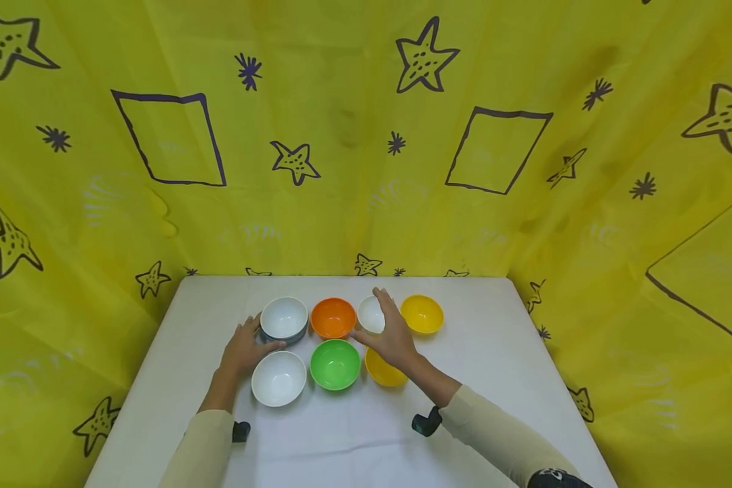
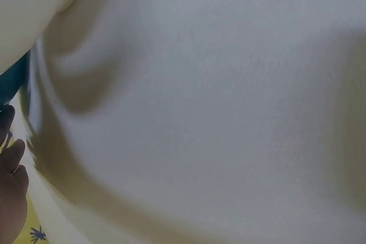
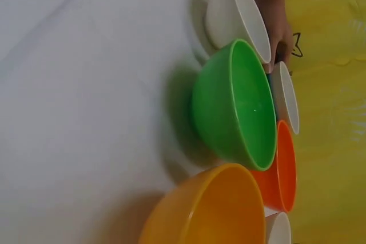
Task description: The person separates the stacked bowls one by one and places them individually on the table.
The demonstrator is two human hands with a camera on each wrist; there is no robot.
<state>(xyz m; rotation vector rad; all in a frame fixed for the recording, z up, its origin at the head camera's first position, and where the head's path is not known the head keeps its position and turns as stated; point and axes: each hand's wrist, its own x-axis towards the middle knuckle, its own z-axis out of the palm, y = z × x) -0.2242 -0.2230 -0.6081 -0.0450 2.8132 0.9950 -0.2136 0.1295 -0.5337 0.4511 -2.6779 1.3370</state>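
Observation:
My left hand (image 1: pixel 242 350) grips the left side of a stack, its thumb along the front and its fingers round the back. A white bowl (image 1: pixel 284 317) tops that stack, with a blue-teal bowl (image 1: pixel 299 339) beneath it. In the left wrist view, fingertips (image 2: pixel 12 155) are close to the teal bowl (image 2: pixel 12 81). Held over the bowls, my right hand (image 1: pixel 395 340) has its thumb and fingers spread, with nothing between them. It partly covers a small white bowl (image 1: pixel 369 313) and a front yellow bowl (image 1: pixel 383 369). Whether it touches either one, I cannot tell.
An orange bowl (image 1: pixel 333 318) and another yellow bowl (image 1: pixel 423 314) stand in the back row. Nearer are a green bowl (image 1: pixel 335 364) and a white bowl (image 1: pixel 278 379). All rest on a white table (image 1: pixel 341 451), with a yellow patterned curtain (image 1: pixel 341 203) round it.

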